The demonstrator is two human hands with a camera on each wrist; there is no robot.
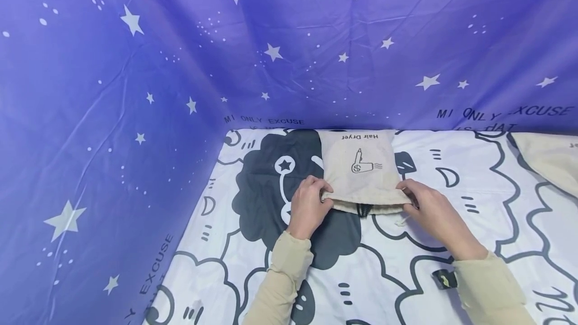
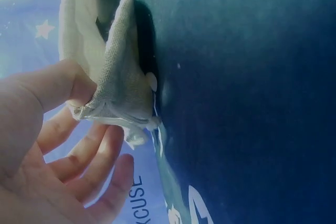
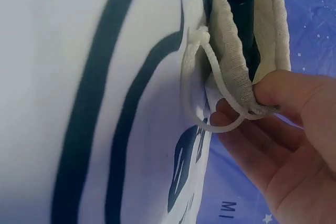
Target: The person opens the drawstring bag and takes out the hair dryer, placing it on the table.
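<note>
Nearest, the right hand (image 1: 431, 209) pinches one corner of the bag's mouth between thumb and fingers, and the left hand (image 1: 311, 202) pinches the other. Those two grips look slight, so a corner could slip if either side is tugged harder. By the right fingers a loop of drawstring (image 3: 214, 129) hangs loose; a finger could catch in it and drag that corner askew. Between the hands the mouth gapes toward the person, with a dark, ribbed-ended object (image 3: 242, 19) showing just inside; tipping the mouth downward might let it slide out. Beyond, the cream bag (image 1: 338, 179), printed "Hair Dryer", lies flat on the patterned cloth (image 1: 451, 229), which could ruck up if the bag were dragged. Off to the right lies another cream bag (image 1: 553, 157), well apart; the starry curtain (image 1: 316, 19) behind seems no hazard.
</note>
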